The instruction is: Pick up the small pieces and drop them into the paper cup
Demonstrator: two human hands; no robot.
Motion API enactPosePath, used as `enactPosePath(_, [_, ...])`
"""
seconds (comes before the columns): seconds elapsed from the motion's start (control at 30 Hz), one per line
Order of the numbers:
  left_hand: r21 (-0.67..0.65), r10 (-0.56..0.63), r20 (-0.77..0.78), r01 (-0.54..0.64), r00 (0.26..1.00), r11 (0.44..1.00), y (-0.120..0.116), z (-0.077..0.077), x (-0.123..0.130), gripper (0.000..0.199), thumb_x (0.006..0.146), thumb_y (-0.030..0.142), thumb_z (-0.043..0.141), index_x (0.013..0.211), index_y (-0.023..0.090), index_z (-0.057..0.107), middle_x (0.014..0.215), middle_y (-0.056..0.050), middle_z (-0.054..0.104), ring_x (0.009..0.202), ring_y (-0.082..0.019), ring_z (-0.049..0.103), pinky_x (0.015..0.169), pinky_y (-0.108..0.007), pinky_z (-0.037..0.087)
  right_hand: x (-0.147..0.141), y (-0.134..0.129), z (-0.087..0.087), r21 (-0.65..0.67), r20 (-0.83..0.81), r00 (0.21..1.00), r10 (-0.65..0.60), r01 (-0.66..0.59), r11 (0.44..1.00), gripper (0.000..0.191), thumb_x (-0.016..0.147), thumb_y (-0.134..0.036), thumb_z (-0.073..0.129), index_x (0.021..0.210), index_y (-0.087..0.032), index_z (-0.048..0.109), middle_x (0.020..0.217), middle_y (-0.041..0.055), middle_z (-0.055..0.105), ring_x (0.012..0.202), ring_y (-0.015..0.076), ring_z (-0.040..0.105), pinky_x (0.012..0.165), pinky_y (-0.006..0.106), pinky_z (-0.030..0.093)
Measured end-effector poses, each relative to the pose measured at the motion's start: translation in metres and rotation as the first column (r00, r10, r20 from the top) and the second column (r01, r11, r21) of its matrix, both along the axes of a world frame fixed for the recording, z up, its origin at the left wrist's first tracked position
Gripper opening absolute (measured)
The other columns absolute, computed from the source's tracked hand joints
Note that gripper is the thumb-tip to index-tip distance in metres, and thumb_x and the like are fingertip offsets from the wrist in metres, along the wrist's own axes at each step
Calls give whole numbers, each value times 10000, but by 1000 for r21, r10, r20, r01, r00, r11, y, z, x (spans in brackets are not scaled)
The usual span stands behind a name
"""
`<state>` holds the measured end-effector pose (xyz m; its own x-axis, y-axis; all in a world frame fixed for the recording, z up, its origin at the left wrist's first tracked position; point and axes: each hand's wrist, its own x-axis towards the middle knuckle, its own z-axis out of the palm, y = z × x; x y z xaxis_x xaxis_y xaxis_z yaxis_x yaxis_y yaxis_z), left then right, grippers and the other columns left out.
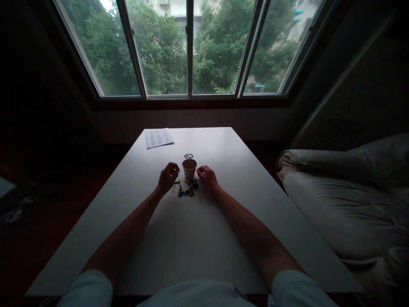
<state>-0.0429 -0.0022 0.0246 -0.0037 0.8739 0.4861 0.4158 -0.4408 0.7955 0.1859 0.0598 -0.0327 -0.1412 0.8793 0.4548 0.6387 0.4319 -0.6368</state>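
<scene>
A paper cup [189, 171] stands upright on the white table, between my two hands. My left hand [168, 177] is left of the cup, its fingers closed in a pinch with a small dark piece showing at the tips. On the cup's other side my right hand [207, 175] has its thumb and fingers pressed together beside the rim; whatever they hold is too small to make out. Small colourful pieces [188, 189], dark, blue and yellow, lie scattered in front of the cup. Behind it rests a thin dark ring-shaped item [188, 156]. The cup's bottom inside is hidden.
Printed sheets of paper [159, 137] lie at the far left corner of the white table [198, 238]. Beyond the table is a window [188, 51]. A pale padded sofa or bedding [345, 204] stands along the right side.
</scene>
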Motion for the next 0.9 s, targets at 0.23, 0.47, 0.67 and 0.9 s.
enactPosePath(0.23, [45, 72, 47, -74, 996, 996, 22, 15, 16, 121, 861, 288, 574, 937, 214, 516, 821, 21, 600, 566, -80, 520, 533, -201, 404, 0, -2, 1, -13, 3, 1000, -2, 2, 1000, 147, 898, -272, 565, 851, -207, 687, 877, 29, 634, 788, 153, 575, 751, 260, 449])
enactPosePath(0.47, [78, 100, -93, -93, 991, 993, 24, 11, 28, 97, 875, 294, 558, 921, 209, 567, 716, 41, 591, 524, -81, 424, 532, -218, 330, -1, -1, 3, -24, 1, 1000, -1, 1, 1000, 135, 893, -259, 575, 844, -205, 689, 878, 31, 635, 788, 153, 575, 759, 259, 449])
enactPosePath(0.67, [104, 97, -78, -89, 992, 991, 23, 9, 33, 103, 873, 289, 560, 924, 205, 591, 830, 15, 661, 576, -90, 464, 569, -222, 372, 0, -2, 4, -26, 8, 1000, -4, 4, 1000, 131, 892, -251, 577, 846, -207, 691, 882, 32, 636, 785, 155, 574, 766, 264, 447])
enactPosePath(0.9, [65, 88, -19, -86, 996, 994, 18, 8, 33, 196, 885, 302, 578, 1051, 211, 628, 965, -21, 717, 566, -93, 489, 571, -229, 397, 0, -2, 3, -23, 11, 1000, -10, 10, 1000, 147, 900, -274, 566, 852, -208, 688, 885, 34, 638, 778, 153, 574, 755, 261, 444])
